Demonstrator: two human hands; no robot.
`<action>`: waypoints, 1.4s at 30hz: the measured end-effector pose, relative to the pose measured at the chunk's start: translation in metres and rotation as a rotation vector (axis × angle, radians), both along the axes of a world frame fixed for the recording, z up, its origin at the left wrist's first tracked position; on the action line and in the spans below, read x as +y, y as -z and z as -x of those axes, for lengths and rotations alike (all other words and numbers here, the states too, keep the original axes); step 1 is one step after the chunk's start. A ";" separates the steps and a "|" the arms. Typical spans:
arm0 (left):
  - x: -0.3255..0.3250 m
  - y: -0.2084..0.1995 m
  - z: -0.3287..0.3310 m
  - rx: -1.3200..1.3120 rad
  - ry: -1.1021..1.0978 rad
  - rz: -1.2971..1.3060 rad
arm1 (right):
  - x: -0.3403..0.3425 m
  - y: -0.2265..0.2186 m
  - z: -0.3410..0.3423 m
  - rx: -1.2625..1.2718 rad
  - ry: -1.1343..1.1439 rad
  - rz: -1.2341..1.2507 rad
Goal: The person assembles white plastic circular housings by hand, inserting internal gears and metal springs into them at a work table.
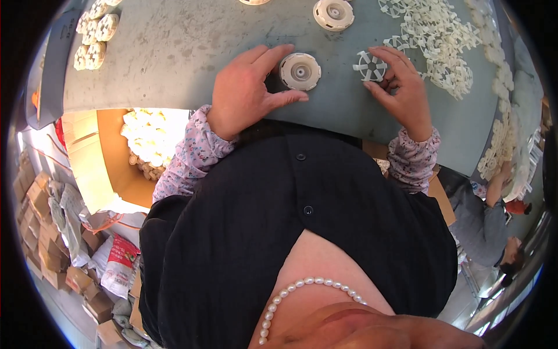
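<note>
A round cream plastic part with a stepped centre lies on the grey table. Around its left side curves my left hand, thumb and forefinger spread apart, the fingertips close to its rim. Whether they touch it I cannot tell. My right hand pinches a white plastic spoked ring between thumb and fingers, a little to the right of the round part. Farther back sits a similar round part, and another is cut off by the upper edge.
A heap of white spoked rings covers the table's far right. Stacked cream parts stand at the far left. Below the table's left edge is an open cardboard box of pale parts. Another person is at the right.
</note>
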State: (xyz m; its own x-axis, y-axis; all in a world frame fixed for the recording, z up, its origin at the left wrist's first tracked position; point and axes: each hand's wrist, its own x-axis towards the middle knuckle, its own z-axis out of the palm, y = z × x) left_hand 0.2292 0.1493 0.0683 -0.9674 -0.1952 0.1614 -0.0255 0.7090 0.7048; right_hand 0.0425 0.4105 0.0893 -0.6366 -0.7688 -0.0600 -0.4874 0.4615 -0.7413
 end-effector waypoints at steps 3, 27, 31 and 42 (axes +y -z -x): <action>0.000 0.000 -0.002 -0.060 0.028 -0.022 | -0.012 -0.003 -0.011 -0.020 -0.001 0.146; 0.005 -0.005 0.013 -0.342 -0.109 -0.321 | -0.064 0.028 -0.089 0.223 0.048 0.164; 0.007 -0.006 0.009 -0.184 0.005 -0.248 | -0.052 0.006 -0.058 -0.138 -0.180 0.162; -0.018 -0.015 0.037 0.050 -0.221 0.046 | 0.000 0.015 0.016 0.253 0.234 0.026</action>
